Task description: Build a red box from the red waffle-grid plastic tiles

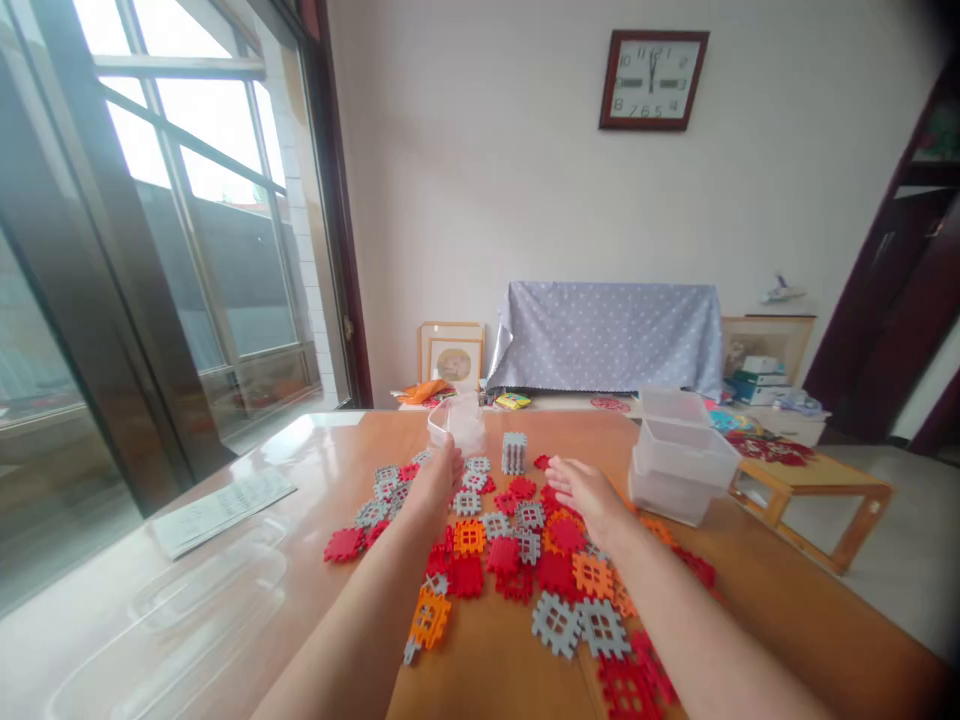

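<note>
My left hand (444, 478) reaches over the pile, fingers stretched out, with nothing visible in it. On the other side my right hand (586, 496) is also open, its fingers extended and palm turned inward. Between and beyond them stands a small grey block of notched plastic tiles (514, 453), upright on the table. Loose interlocking tiles lie below and around both hands: red tiles (466, 577), orange tiles (592, 575) and grey tiles (556, 624), some solid, some with window-like openings. My forearms hide part of the spread.
A clear plastic tub (466, 425) sits behind my left hand. Stacked clear containers (679, 470) stand at the right on the wooden table (480, 675). Paper sheets (225, 508) and transparent lids (195, 610) lie at the left. A low wooden stool (832, 490) is beyond the right edge.
</note>
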A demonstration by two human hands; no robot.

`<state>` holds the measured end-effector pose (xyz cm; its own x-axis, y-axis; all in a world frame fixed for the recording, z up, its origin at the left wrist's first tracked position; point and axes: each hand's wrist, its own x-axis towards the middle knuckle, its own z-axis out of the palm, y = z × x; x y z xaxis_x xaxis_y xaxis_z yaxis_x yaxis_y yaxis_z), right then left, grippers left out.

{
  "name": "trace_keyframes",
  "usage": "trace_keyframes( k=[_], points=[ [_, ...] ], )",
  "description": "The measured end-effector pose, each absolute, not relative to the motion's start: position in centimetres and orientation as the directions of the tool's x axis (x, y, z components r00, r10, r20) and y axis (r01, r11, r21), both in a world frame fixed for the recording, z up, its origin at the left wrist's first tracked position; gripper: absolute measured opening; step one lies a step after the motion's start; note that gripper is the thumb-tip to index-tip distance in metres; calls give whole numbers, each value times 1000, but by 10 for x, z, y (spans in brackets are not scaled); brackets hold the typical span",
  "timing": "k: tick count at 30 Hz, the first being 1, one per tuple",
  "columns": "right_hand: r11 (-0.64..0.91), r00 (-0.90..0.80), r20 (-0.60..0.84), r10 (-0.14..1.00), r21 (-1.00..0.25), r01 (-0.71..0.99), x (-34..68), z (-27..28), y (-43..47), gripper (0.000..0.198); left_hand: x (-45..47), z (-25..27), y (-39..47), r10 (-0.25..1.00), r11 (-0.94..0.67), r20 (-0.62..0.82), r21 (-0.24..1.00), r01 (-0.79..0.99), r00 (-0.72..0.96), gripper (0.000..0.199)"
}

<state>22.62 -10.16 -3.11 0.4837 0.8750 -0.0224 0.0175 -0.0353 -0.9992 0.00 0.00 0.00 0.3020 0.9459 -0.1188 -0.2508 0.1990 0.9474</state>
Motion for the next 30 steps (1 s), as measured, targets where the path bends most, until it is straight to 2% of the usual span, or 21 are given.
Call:
trace_keyframes(
  k=[3,6,10,11,13,15,18,22,25,30],
  points=[
    [-49,421,6,907,-991,121,210,-28,-125,47,-28,-15,-26,966,162,-99,952,-259,238,53],
    [-43,336,46,941,-967,252,189,-30,-136,41,-47,-32,-46,978,64,-20,976,-207,206,47],
    [-21,253,99,962,-900,435,161,-40,-146,44,-63,-46,-50,971,-120,105,991,59,213,33],
    [-17,242,125,962,-858,513,155,-44,-148,48,-66,-47,-48,963,-177,139,972,153,233,29],
    [-17,193,189,963,-671,741,145,-49,-153,56,-72,-45,-45,937,-289,200,903,316,285,22],
    [-2,136,227,964,-509,861,138,-52,-157,59,-77,-43,-44,910,-379,242,815,438,336,17],
    [0,105,233,967,-409,913,132,-54,-159,59,-79,-42,-48,871,-466,244,681,565,426,14],
    [-5,92,215,972,-374,928,133,-57,-156,56,-76,-46,-58,809,-558,192,550,622,556,18],
    [-14,103,218,971,-374,928,136,-62,-153,51,-72,-48,-63,792,-581,165,498,644,588,22],
    [-16,115,234,965,-386,922,137,-69,-148,36,-69,-48,-67,760,-615,130,462,639,637,12]
  ],
)
